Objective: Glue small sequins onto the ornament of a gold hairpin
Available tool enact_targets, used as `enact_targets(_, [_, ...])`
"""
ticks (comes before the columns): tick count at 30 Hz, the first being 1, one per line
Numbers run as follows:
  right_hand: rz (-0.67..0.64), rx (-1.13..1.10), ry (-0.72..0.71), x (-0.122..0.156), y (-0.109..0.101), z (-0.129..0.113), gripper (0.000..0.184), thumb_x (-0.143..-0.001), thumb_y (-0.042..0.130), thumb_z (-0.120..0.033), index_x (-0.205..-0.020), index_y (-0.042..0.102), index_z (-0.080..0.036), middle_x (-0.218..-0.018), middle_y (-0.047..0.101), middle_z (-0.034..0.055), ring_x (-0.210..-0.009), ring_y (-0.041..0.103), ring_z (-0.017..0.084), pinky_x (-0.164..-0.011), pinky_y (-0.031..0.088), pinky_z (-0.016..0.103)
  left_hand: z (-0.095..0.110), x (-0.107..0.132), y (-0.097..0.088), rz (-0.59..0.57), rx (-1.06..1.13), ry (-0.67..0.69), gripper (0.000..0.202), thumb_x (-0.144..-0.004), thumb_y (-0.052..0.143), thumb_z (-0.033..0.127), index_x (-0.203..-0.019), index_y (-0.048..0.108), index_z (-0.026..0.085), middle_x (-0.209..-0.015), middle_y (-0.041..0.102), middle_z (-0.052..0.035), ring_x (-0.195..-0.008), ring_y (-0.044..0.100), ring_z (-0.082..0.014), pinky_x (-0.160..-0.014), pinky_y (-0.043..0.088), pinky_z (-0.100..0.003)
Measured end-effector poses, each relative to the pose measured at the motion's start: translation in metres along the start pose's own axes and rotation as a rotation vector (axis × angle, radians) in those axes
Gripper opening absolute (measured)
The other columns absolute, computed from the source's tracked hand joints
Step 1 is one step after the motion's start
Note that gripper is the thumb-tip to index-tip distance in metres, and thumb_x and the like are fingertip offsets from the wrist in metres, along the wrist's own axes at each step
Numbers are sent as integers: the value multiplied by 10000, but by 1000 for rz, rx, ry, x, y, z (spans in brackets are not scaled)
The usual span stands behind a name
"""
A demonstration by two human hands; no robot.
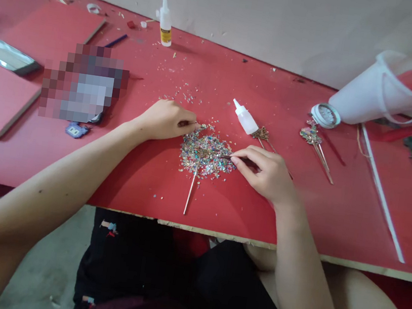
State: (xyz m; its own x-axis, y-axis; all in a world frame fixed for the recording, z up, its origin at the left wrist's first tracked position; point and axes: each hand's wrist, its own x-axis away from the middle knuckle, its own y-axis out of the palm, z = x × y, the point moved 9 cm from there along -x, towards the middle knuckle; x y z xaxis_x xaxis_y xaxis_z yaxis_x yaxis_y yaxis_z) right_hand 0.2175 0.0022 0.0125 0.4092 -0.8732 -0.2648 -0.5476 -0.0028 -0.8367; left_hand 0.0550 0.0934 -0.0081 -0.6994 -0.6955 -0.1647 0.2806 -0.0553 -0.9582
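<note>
A heap of small shiny, multicoloured chips (209, 170) lies on the red table in front of me. The ornate head of a metal hairpin (190, 193) rests among them, its shank pointing towards the table's front edge. My right hand (267, 172) grips dark tweezers (224, 156), whose tips reach into the heap beside the hairpin's head. At the heap's upper left edge, my left hand (168, 120) has its fingers curled and pinched together; anything between them is hidden. Just beyond the heap lies a white glue bottle (247, 120), touching another gold hairpin (261, 133).
A glue bottle with a yellow label (166, 28) stands near the wall. To the right are a decorated hairpin (316, 145), a round white-rimmed item (325, 115), a tilted white bucket (364, 92) and a white strip (382, 194). A blurred-out phone-like object (87, 94) lies left.
</note>
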Motion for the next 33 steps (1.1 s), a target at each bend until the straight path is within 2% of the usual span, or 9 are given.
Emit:
enact_targets(24, [91, 67, 3, -2, -5, 6, 136, -923, 531, -279, -914, 645, -206, -880, 684, 27, -788, 624, 152, -733, 460, 285, 2, 1, -2, 42, -18, 13, 386, -907, 449, 427, -652, 599, 178, -517, 495, 13, -473, 381, -93, -549, 243, -240])
enact_targets(33, [90, 62, 6, -2, -6, 6, 129, -923, 532, -274, -917, 643, -209, -885, 684, 21, -789, 622, 149, -755, 464, 289, 0, 0, 1, -13, -9, -25, 415, -908, 426, 452, -639, 570, 172, -525, 474, 12, -488, 383, -92, -543, 225, -239])
